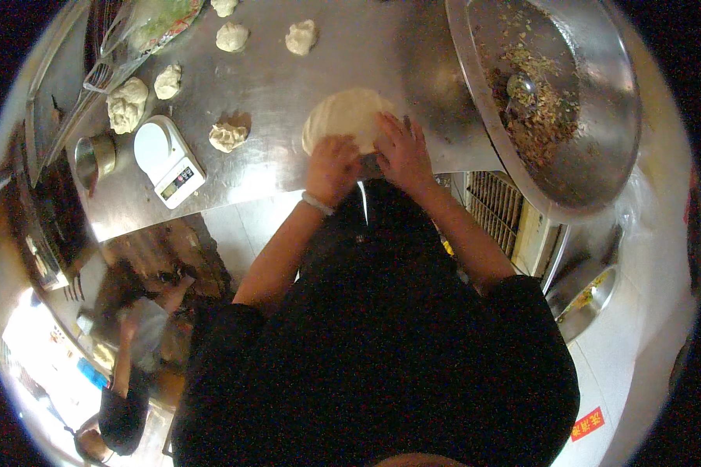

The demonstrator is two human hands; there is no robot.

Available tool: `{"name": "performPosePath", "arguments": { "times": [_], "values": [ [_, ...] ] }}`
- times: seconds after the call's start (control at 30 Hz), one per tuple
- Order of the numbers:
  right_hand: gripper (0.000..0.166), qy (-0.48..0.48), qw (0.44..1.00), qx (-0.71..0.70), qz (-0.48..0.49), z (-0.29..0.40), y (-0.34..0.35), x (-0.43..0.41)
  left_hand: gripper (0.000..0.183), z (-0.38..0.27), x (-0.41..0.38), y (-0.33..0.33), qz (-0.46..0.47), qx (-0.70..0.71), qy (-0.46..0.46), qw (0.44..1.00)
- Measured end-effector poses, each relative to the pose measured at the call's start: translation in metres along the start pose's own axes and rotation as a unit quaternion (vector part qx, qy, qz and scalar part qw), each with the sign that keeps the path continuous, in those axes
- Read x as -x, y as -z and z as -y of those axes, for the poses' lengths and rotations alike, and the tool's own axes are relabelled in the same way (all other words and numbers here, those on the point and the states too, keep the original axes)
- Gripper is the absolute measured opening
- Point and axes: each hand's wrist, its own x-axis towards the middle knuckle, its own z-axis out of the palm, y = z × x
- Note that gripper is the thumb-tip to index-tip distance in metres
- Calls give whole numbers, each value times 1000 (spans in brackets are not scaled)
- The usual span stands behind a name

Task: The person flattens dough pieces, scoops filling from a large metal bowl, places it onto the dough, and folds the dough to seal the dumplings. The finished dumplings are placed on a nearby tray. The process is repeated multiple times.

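Note:
A flattened round of dough (347,114) lies on the stainless steel table (269,99) in front of me. My left hand (334,163), with a light band at its wrist, touches the near left edge of the round with its fingers bent. On its near right edge rest the fingers of my right hand (404,149), somewhat spread. Whether either hand pinches the dough cannot be told. Lumps of dough lie farther left, one (228,137) nearest to my left hand and others (232,37) (301,37) towards the far side.
At right stands a large metal basin (485,111) of chopped filling with a ladle (521,86). A white kitchen scale (169,160), a metal cup (95,160) and a plastic bag (158,29) are at left. Another person (125,408) is at lower left. A metal bowl (587,298) sits lower right.

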Motion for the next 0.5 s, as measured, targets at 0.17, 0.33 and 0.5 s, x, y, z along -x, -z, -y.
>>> {"name": "performPosePath", "arguments": {
  "times": [0.17, 0.33, 0.5],
  "values": [
    [23, -9, 993, -84, -87, -7, 17, -22, 56, 15, -28, 5, -15, -112, -111, 987],
    [23, -321, 781, -510, -166, 9, 23, -30, 38, -10, -51, 69, 140, 594, 177, 772],
    [34, -244, 413, -868, -128, 51, -9, 0, 42, -68, -3, 72, 108, 348, -10, 931]
  ]
}}
